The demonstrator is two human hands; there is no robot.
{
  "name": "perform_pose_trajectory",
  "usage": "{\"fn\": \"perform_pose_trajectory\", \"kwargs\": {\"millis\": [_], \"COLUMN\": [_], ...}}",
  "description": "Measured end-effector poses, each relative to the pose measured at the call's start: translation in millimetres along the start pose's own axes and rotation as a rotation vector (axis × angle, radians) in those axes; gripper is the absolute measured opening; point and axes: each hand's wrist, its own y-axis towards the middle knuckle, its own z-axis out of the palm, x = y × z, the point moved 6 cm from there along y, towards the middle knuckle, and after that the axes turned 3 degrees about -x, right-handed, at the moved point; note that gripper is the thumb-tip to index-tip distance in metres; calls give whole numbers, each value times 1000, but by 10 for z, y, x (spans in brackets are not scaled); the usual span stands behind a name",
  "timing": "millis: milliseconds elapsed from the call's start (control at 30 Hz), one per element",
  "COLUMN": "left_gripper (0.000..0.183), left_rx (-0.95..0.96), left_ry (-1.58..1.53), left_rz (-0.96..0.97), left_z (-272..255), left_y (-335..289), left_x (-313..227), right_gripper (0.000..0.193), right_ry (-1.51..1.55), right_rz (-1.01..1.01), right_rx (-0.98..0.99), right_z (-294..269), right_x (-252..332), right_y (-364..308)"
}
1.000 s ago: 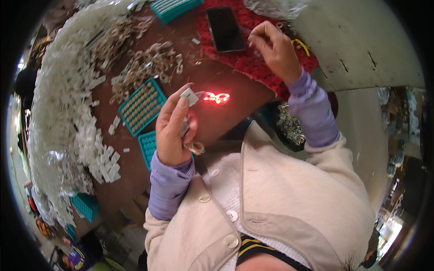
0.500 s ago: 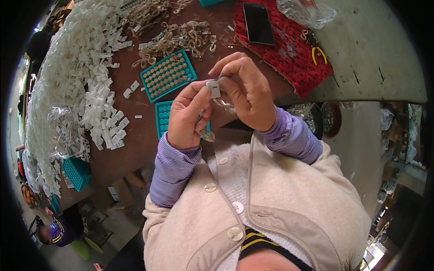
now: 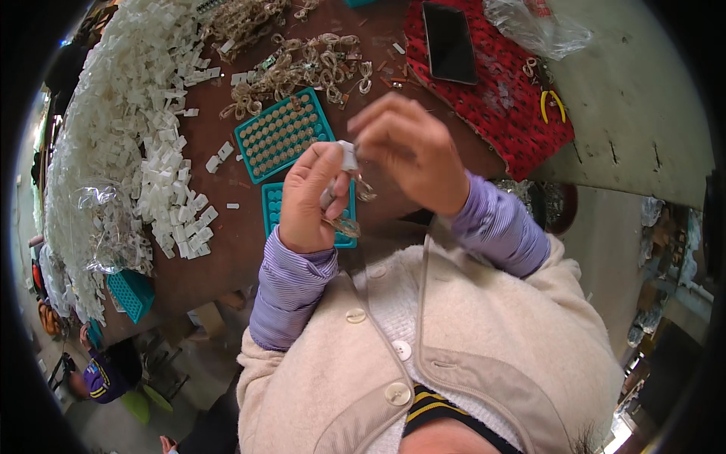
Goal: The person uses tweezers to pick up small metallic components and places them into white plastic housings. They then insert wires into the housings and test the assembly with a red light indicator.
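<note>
My left hand (image 3: 308, 198) is closed on a small white plastic casing (image 3: 349, 156), pinched between thumb and index finger. A looped clear cable (image 3: 345, 225) hangs out below its curled fingers. Just right of the casing is my right hand (image 3: 414, 151), smeared by motion, its fingers bent over toward the casing; whether it grips anything is unclear. Beyond both hands lies a teal tray (image 3: 327, 132) with rows of round, coin-like discs. Partly behind my left hand sits a second teal tray (image 3: 274, 198) with round hollows.
A big heap of white plastic casings (image 3: 113, 113) covers the table's left side. Bundled cables (image 3: 302, 64) lie at the back. A red patterned cloth (image 3: 491, 98) carries a black phone (image 3: 449, 44) and yellow-handled pliers (image 3: 552, 107). Another teal tray (image 3: 132, 295) is at the left edge.
My right hand has drawn slightly away to the right from the casing. In my left hand the casing has turned from face-on to a narrower side. The whole view has shifted a little.
</note>
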Motion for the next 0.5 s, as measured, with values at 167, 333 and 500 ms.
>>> {"fn": "perform_pose_trajectory", "kwargs": {"millis": [167,333,500], "left_gripper": [40,41,31], "left_rx": [123,230,-81], "left_ry": [-266,-387,446], "left_rz": [30,-14,556], "left_z": [-100,-110,-53], "left_y": [74,12,-196], "left_x": [-129,-175,-403], "right_gripper": [17,13,9], "right_ry": [-561,-504,-316], "right_rz": [-182,-345,-289], "right_rx": [111,86,123], "right_z": [192,158,119], "right_x": [-591,-423,123], "right_y": [396,400,219]}}
